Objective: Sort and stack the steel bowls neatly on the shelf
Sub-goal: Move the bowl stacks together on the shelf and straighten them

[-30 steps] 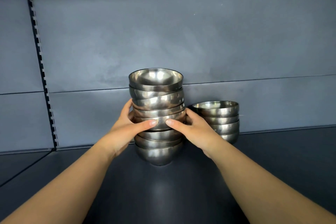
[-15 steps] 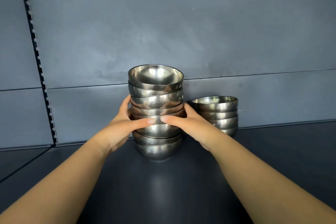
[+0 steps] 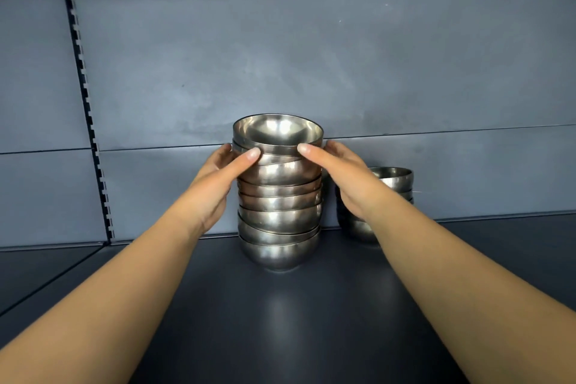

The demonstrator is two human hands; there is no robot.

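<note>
a tall stack of steel bowls [image 3: 279, 196] stands on the dark shelf [image 3: 280, 321] in the middle of the view, close to the grey back wall [image 3: 280, 56]. it has about 8 bowls, and some sit crooked, so their rims slant and the pile looks a bit wobbly. the top bowl [image 3: 277, 131] sits open side up. the left hand [image 3: 218, 184] is at 9 o'clock from the stack, and the right hand [image 3: 346, 174] is at 3 o'clock from it. both hands are spread open and curved around the top part of the pile, with a fingertip of each touching the bowls just under the top rim. they seem to press the pile from 2 sides, not lift it, but i cannot tell how hard they squeeze. a short stack of steel bowls [image 3: 389, 196] stands at 3 o'clock from the tall one, near it but not touching, and the right arm hides part of it. a black strip with slots [image 3: 88, 121] runs up the wall at 9 o'clock. i think the step now is to make the tall pile straight. the next move needs soft, even pushes on the crooked bowls so each one drops flat into the one under it. a hard push could tip the pile.
</note>
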